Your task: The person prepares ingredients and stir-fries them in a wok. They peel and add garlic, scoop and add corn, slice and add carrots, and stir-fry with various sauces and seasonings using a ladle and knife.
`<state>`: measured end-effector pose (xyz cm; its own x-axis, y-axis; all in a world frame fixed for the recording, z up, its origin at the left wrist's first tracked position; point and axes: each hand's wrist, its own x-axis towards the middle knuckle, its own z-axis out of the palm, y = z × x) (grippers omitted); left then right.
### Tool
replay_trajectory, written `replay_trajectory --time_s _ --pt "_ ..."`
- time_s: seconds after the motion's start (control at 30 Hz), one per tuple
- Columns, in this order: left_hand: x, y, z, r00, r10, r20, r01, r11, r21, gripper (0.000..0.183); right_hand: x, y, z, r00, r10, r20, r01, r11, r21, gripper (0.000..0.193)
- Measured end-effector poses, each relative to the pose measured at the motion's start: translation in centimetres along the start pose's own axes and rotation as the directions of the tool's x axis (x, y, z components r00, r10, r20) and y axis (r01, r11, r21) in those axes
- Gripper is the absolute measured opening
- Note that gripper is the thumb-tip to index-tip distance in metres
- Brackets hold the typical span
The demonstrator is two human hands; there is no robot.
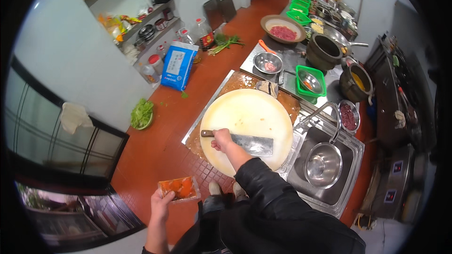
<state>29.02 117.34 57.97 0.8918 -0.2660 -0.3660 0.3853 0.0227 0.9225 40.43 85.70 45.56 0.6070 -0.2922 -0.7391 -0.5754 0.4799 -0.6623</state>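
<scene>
My left hand (162,201) is closed on the near edge of a flat clear packet (189,188) with orange pieces inside, held out over the floor at the lower left. My right hand (221,139) grips a cleaver (254,145) where its dark wooden handle meets the broad blade. The blade lies flat or nearly so over the big round pale cutting board (245,108). A few small crumbs are scattered on the board. A folded cloth (267,88) sits at its far edge.
Right of the board is a steel sink (301,160) with a metal bowl (323,165) in it. Beyond stand a steel bowl (268,62), a green basket (311,89) and dark pots (324,51). A blue bag (179,66) and a bowl of lettuce (142,114) are at the left.
</scene>
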Motion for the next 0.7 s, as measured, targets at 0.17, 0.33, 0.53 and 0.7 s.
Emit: replay_trajectory --time_s 0.17,0.33,0.53,0.7 --pt "11.2 2.6 0.5 0.968 -0.045 0.246 0.003 0.986 0.167 0.025 -8.5 3.6 -1.8 0.937 -0.317 -0.144 0.323 0.946 0.022 0.025" --pt "19.6 1.3 4.5 0.79 -0.237 0.566 0.085 0.955 0.283 0.02 -21.5 8.1 -8.3 0.879 -0.47 -0.083 0.476 0.856 0.2 0.014" --pt "24.2 -1.2 15.1 0.608 -0.458 0.649 -0.416 0.513 0.751 0.039 -26.5 9.2 -11.5 0.966 0.025 -0.256 0.092 0.896 0.434 0.073" --pt "23.7 -1.8 14.1 0.599 0.063 0.798 -0.8 0.015 0.6 0.036 -26.5 9.1 -10.3 0.773 -0.299 -0.56 0.015 0.89 -0.455 0.027"
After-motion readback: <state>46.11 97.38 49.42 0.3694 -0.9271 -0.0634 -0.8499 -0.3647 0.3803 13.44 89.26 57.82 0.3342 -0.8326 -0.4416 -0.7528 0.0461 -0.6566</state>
